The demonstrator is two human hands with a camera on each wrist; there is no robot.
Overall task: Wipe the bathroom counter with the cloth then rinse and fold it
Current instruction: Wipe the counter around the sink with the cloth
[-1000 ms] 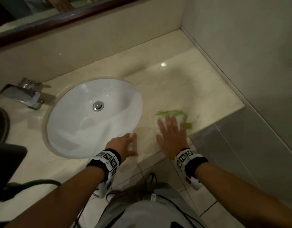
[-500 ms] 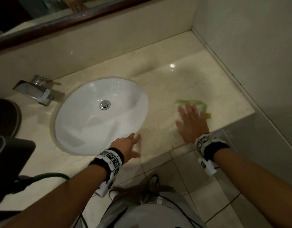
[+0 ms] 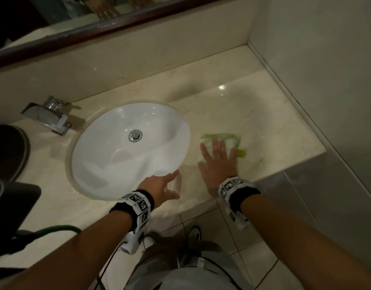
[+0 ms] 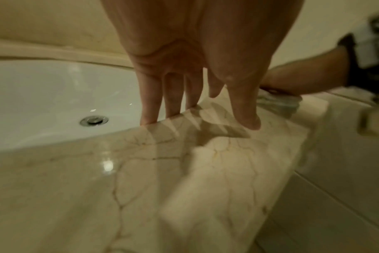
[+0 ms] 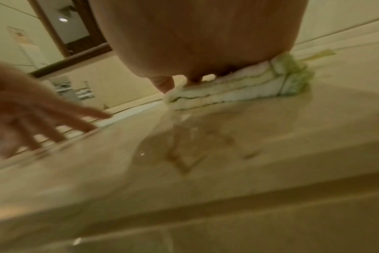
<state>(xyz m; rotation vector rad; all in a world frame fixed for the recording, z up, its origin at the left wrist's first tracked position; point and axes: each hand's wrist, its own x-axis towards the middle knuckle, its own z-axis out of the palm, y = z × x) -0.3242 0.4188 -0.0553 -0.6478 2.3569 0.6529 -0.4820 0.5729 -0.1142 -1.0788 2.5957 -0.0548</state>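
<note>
A folded white cloth with green edging (image 3: 232, 141) (image 5: 238, 92) lies on the beige marble counter (image 3: 264, 114) to the right of the basin. My right hand (image 3: 217, 158) lies flat on top of it, fingers spread and straight, pressing it down. My left hand (image 3: 161, 186) (image 4: 197, 89) hovers with straight fingers over the counter's front strip beside the basin rim, holding nothing. In the left wrist view the cloth (image 4: 277, 101) shows at the right under my other hand. A wet streak (image 5: 180, 145) trails on the counter in front of the cloth.
A white oval basin (image 3: 128, 149) with a metal drain (image 3: 135, 135) sits left of the cloth. A chrome tap (image 3: 46, 117) stands at its far left. Walls close the counter at the back and right. A dark object (image 3: 7, 151) and green hose (image 3: 55, 229) lie left.
My right hand has slid the cloth away from the front edge and back across the counter. The left hand has stayed by the basin's front rim.
</note>
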